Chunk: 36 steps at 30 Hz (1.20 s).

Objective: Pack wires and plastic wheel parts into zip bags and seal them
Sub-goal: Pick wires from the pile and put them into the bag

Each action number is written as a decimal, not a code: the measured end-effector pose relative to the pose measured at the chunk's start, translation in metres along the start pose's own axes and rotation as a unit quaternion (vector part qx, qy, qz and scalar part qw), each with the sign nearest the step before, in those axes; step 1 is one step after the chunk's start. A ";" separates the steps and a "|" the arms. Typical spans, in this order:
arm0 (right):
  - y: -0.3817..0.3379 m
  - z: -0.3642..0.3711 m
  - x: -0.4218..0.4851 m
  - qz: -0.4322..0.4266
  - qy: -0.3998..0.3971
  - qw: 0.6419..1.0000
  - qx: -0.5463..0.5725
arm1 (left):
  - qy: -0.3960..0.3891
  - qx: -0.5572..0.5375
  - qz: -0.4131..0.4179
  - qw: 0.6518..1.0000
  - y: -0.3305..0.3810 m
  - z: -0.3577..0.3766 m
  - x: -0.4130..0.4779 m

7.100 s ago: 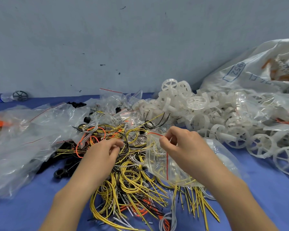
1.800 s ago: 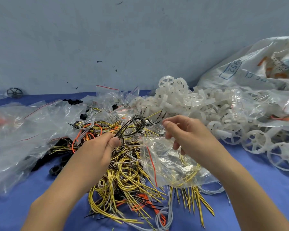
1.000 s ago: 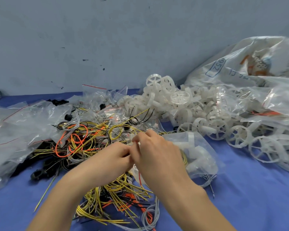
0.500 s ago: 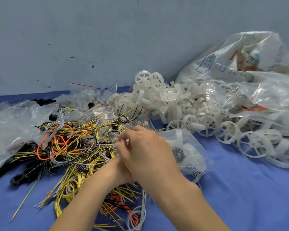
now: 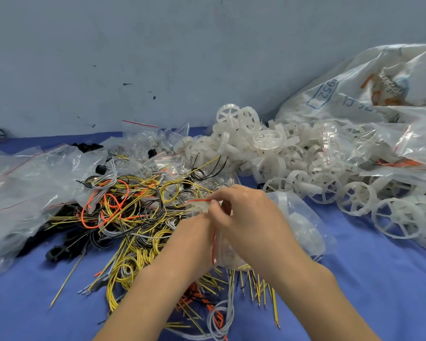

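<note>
A clear zip bag (image 5: 303,227) with a red seal strip lies at the centre of the blue table, holding white wheel parts and wires. My right hand (image 5: 251,217) pinches the bag's red-lined mouth at its top end. My left hand (image 5: 194,239) grips the same mouth lower down, its fingers mostly hidden behind the right hand. To the left spreads a tangle of yellow, black, orange and white wires (image 5: 133,207). A heap of white plastic wheels (image 5: 293,163) lies behind and to the right.
Empty clear zip bags (image 5: 27,188) pile up at the left. A large printed white sack (image 5: 369,87) leans on the grey wall at the right. Black plastic parts (image 5: 59,251) lie beside the wires. Bare blue cloth (image 5: 379,291) shows at the front right.
My left hand dropped the black wire bundle and came to the bag's mouth. Both hands now hold the red seal strip together, and the view has shifted slightly left.
</note>
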State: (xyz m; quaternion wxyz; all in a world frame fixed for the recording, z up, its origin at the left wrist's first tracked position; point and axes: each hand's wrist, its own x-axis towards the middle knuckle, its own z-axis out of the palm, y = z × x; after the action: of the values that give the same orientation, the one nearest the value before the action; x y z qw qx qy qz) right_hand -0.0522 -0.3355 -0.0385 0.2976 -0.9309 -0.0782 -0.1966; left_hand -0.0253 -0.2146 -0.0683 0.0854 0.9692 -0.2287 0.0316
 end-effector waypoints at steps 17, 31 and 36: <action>0.017 -0.028 0.007 0.035 0.084 0.994 0.066 | 0.229 -0.152 -0.078 0.958 -0.083 -0.016 -0.045; 0.015 -0.033 0.010 0.029 0.085 0.991 0.099 | 0.073 0.050 -0.088 0.992 -0.068 0.002 -0.034; 0.016 -0.034 0.010 0.031 0.085 0.992 0.093 | 0.074 0.037 -0.089 0.993 -0.069 0.002 -0.032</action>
State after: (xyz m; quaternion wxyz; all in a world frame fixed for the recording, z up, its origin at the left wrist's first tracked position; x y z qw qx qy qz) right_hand -0.0494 -0.3683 -0.0177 0.3942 -0.8813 -0.0415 -0.2575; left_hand -0.0229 -0.1399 -0.0837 0.0686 0.9832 -0.1335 0.1042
